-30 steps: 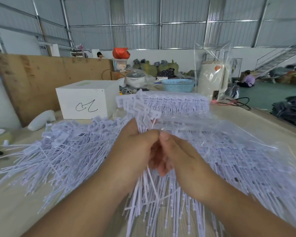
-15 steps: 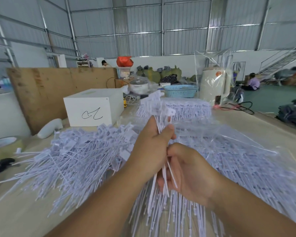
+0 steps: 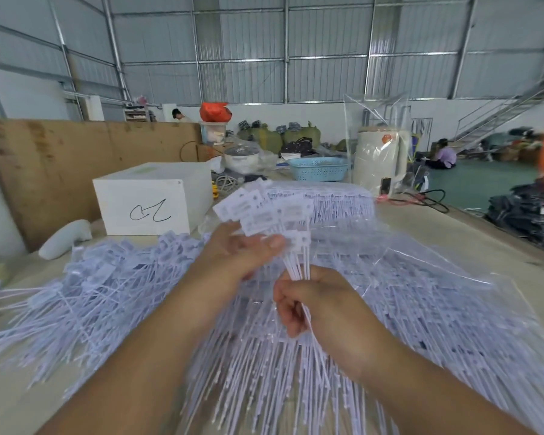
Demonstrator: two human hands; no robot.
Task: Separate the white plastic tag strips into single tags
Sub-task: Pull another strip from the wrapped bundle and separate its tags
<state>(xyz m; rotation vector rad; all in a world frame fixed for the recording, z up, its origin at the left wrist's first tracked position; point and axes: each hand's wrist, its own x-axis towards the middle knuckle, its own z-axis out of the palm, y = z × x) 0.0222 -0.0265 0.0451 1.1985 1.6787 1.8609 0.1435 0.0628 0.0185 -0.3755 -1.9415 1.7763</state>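
A bunch of white plastic tags [image 3: 264,211] stands upright between my hands, its flat printed heads fanned out at the top. My left hand [image 3: 242,252] pinches the bunch just below the heads. Lower down, my right hand [image 3: 311,299] is curled round the thin tails. A loose heap of single tags [image 3: 101,287] covers the table on the left. On the right lie joined tag strips [image 3: 421,296] inside a clear plastic bag, and a neat stack of strips [image 3: 336,202] sits behind my hands.
A white box [image 3: 151,202] with a black scrawl stands at the back left in front of a plywood board [image 3: 60,164]. Further back are a blue basket [image 3: 319,167] and a cream appliance [image 3: 380,161]. People sit far behind.
The bunch of tags has risen and its heads have fanned out. My left hand has moved up to just under the heads, while my right hand stays on the tails.
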